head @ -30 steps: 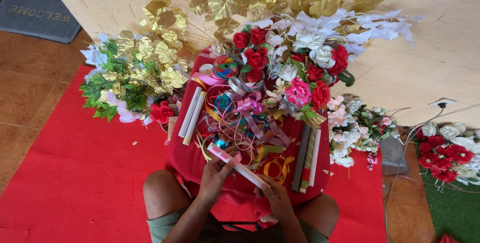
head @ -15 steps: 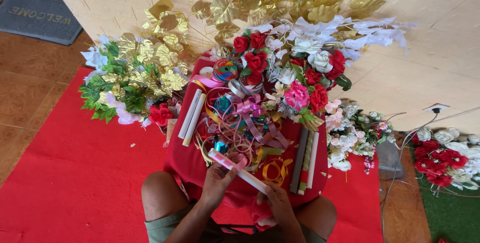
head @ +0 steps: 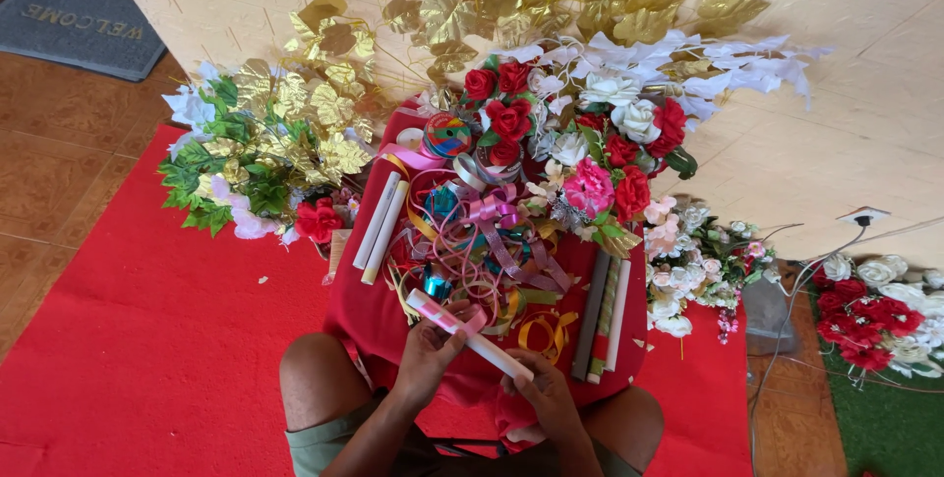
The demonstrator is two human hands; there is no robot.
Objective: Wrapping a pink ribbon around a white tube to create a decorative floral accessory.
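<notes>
I hold a white and pink paper roll (head: 462,330) slanted over my lap. My left hand (head: 430,351) grips it near the middle, and my right hand (head: 544,400) grips its lower right end. Just beyond the roll lies a tangle of pink, purple, teal and gold ribbons (head: 482,241) on a red cloth-covered board (head: 364,315) that rests against my knees. Red, white and pink artificial roses (head: 590,143) are heaped at the board's far end.
White rolls (head: 379,224) lie at the board's left side, dark and patterned rolls (head: 603,320) at its right. Gold-leaf and green foliage (head: 265,143) sits left on the red carpet (head: 147,339). More flowers (head: 875,310), a cable and a wall socket (head: 863,214) are right. A doormat (head: 79,25) lies far left.
Both hands have shifted along the roll, and the roll has tilted slightly, its upper left end now nearer the ribbons. Nothing else has moved.
</notes>
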